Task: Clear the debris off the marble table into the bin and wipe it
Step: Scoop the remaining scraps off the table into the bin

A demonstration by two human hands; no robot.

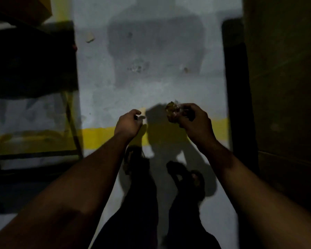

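Note:
I look down at a dim grey floor (151, 83) between dark furniture. My right hand (192, 119) is raised at chest height and closed around a crumpled clump of brownish debris (172, 110). My left hand (128, 123) hangs beside it, fingers loosely curled, with a small pale scrap (143, 117) at its fingertips; whether it grips the scrap I cannot tell. The marble table and the bin are not in view. My legs and sandalled feet (185, 177) show below the hands.
A yellow painted stripe (97, 135) crosses the floor under my hands. A dark metal-framed stand (34, 87) fills the left side. A dark cabinet or wall (285, 87) closes off the right. Small bits of litter (136, 68) and a pale scrap (89, 37) lie on the floor ahead.

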